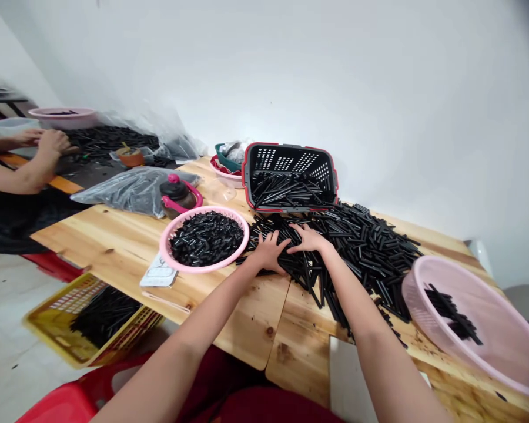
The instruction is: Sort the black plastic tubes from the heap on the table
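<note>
Black tubes (365, 247) lie in a large loose pile on the wooden table. My left hand (268, 252) rests at the pile's left edge, fingers spread over the tubes. Close beside it on the right, my right hand (307, 238) touches the pile with its fingers apart. Neither hand grips a tube. Behind both hands a grey and red basket (324, 161) lies tipped toward me, with more tubes inside and at its mouth. Left of my left hand stands a round pink basket (166, 249) filled with short black pieces (207, 238).
A pink basin (506, 329) with several tubes stands at the right. A teapot (176, 194), a plastic bag (127, 188) and a card (158, 272) are on the left. A yellow crate (55, 335) stands below. Another person's hands (53, 141) work at far left.
</note>
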A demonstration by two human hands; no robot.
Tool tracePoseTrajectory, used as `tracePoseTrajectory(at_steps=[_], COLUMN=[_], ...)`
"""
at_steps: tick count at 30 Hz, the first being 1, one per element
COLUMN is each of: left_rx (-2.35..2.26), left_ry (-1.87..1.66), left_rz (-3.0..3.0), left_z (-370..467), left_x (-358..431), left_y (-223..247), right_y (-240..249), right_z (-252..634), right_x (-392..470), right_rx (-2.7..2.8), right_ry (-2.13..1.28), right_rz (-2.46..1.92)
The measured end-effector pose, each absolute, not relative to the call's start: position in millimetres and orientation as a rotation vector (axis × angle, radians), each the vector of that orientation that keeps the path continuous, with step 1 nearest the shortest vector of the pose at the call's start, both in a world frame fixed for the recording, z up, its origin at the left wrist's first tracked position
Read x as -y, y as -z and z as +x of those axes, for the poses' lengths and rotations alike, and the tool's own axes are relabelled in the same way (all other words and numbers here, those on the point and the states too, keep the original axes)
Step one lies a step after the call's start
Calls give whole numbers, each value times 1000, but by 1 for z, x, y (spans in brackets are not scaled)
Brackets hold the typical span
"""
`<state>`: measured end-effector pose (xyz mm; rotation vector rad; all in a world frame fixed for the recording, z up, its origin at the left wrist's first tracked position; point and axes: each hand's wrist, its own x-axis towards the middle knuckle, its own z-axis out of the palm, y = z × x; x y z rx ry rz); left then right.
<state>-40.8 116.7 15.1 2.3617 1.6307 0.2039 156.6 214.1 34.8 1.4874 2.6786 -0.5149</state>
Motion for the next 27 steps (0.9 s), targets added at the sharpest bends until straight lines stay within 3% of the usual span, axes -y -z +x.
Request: tracePoseTrajectory(at_steps=[11,27], left_rx=[-1652,-1515], left_ry=[-339,-194], left_rz=[2641,2778], left_z=[-26,-15], left_x=[-133,-153], left_y=[-22,-23], right_y=[-12,-17], right_z=[171,180], right_x=[-214,-209], right_rx=[-2901,-2919], right_ry=[1040,1702], right_rz=[1552,1444])
